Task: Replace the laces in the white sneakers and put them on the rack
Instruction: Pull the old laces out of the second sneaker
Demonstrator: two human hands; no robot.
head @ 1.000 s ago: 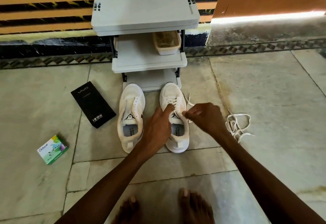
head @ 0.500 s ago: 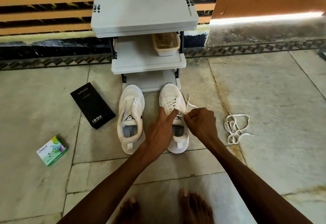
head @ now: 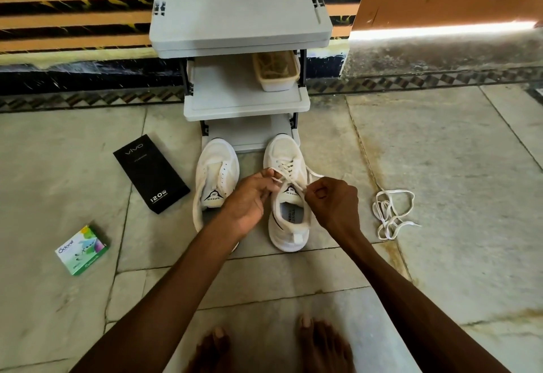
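Observation:
Two white sneakers stand side by side on the floor in front of the grey rack (head: 246, 105). The left sneaker (head: 216, 167) has no lace in its eyelets. The right sneaker (head: 286, 155) is laced across its upper. My left hand (head: 249, 199) pinches one end of that white lace (head: 289, 180) over the shoe's tongue. My right hand (head: 333, 202) pinches the other end, just right of the tongue. A loose white lace (head: 390, 214) lies tangled on the floor to the right.
A black phone box (head: 151, 177) lies left of the sneakers, and a small green and white box (head: 83, 250) lies further left. A beige tub (head: 276, 71) sits on the rack's middle shelf. My bare feet (head: 293, 346) are at the bottom edge.
Both hands have drawn apart over the right sneaker, pulling the lace ends out to either side. The left hand has shifted left, the right hand slightly toward me.

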